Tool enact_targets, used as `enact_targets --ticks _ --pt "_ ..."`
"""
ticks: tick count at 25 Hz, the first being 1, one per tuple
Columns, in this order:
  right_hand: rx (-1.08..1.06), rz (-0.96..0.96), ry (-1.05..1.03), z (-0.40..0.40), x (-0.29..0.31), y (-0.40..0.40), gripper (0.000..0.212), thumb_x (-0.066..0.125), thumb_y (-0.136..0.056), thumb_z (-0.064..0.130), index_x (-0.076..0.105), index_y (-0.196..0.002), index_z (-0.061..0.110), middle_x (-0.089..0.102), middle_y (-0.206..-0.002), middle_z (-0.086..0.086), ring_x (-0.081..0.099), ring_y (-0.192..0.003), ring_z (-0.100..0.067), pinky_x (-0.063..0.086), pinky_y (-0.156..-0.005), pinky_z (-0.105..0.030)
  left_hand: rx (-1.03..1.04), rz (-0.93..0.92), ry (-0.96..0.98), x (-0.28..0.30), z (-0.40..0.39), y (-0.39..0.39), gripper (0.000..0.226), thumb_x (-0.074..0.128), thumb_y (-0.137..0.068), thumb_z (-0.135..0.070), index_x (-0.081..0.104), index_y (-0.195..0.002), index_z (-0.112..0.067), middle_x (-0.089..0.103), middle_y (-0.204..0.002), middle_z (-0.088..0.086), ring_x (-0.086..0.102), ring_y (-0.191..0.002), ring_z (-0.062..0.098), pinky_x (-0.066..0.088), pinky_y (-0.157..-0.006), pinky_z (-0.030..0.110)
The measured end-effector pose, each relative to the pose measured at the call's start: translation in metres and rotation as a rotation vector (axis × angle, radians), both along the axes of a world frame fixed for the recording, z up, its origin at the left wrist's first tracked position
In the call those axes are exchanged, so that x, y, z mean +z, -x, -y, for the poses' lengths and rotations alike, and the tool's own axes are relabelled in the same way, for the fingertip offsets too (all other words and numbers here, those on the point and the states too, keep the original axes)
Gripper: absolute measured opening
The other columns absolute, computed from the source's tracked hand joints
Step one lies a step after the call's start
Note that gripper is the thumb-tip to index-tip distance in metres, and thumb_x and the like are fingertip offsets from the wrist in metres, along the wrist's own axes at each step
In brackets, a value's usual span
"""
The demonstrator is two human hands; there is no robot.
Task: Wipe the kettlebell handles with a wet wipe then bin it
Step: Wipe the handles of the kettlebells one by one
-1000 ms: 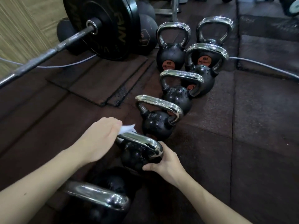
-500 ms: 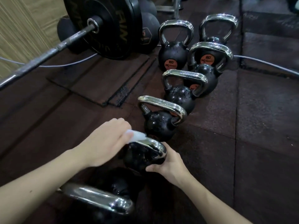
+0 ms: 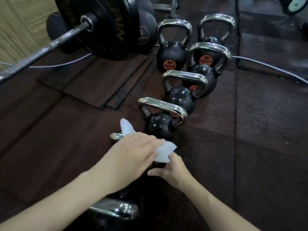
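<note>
Our left hand (image 3: 131, 152) lies closed over the wet wipe (image 3: 164, 151), pressing it across the chrome handle (image 3: 115, 136) of a kettlebell that our hands mostly hide, with white ends of the wipe sticking out past both sides of the palm. Our right hand (image 3: 171, 170) cups the dark body of that same kettlebell from the right, fingers curled against it. Beyond it, more kettlebells (image 3: 162, 125) stand in a row on the rubber floor (image 3: 258, 130), near a loaded barbell (image 3: 50, 45).
</note>
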State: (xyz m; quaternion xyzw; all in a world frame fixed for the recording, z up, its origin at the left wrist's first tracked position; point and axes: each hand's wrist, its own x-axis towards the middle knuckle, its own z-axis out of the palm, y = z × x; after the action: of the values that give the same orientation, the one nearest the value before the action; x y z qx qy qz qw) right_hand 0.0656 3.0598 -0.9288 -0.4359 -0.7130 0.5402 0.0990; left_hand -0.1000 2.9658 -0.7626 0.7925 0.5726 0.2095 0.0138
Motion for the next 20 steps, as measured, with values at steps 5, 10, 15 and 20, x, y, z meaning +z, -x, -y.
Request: enact_targets --ticks 5,10,15,20 --pt "-0.005 -0.012 -0.011 -0.002 0.014 0.000 0.076 0.099 -0.060 0.027 0.060 -0.125 0.037 0.075 -0.108 0.024 0.066 -0.106 0.010 0.047 -0.087 -0.005 0.369 0.138 0.316 -0.003 0.002 0.067 0.037 0.033 -0.104 -0.051 0.054 -0.086 -0.027 0.060 -0.086 -0.009 0.058 -0.087 0.009 0.050 -0.089 0.044" --pt "-0.028 0.008 0.016 0.002 0.018 0.002 0.074 0.100 -0.057 0.023 0.062 -0.119 0.038 0.075 -0.105 0.023 0.067 -0.099 0.012 0.049 -0.082 -0.006 0.179 -0.287 0.115 -0.007 -0.018 0.034 0.012 0.061 -0.084 -0.016 0.065 -0.095 -0.015 0.057 -0.075 0.004 0.054 -0.063 0.032 0.048 -0.053 0.041" --pt "-0.054 0.059 0.000 0.008 0.017 0.007 0.068 0.090 -0.055 0.041 0.065 -0.118 0.031 0.074 -0.107 0.016 0.070 -0.102 -0.001 0.059 -0.088 -0.028 0.139 -0.222 0.121 -0.018 -0.005 -0.010 0.038 0.040 -0.101 -0.036 0.064 -0.123 -0.016 0.062 -0.107 0.000 0.057 -0.096 0.027 0.044 -0.090 0.043" --pt "-0.045 0.041 0.023 0.003 0.020 0.004 0.072 0.098 -0.058 0.015 0.061 -0.114 0.042 0.076 -0.102 0.020 0.069 -0.095 0.007 0.054 -0.082 -0.013 0.212 -0.089 0.272 -0.017 0.003 0.053 0.047 0.026 -0.105 -0.051 0.060 -0.129 -0.030 0.061 -0.120 -0.013 0.057 -0.111 0.015 0.046 -0.098 0.038"
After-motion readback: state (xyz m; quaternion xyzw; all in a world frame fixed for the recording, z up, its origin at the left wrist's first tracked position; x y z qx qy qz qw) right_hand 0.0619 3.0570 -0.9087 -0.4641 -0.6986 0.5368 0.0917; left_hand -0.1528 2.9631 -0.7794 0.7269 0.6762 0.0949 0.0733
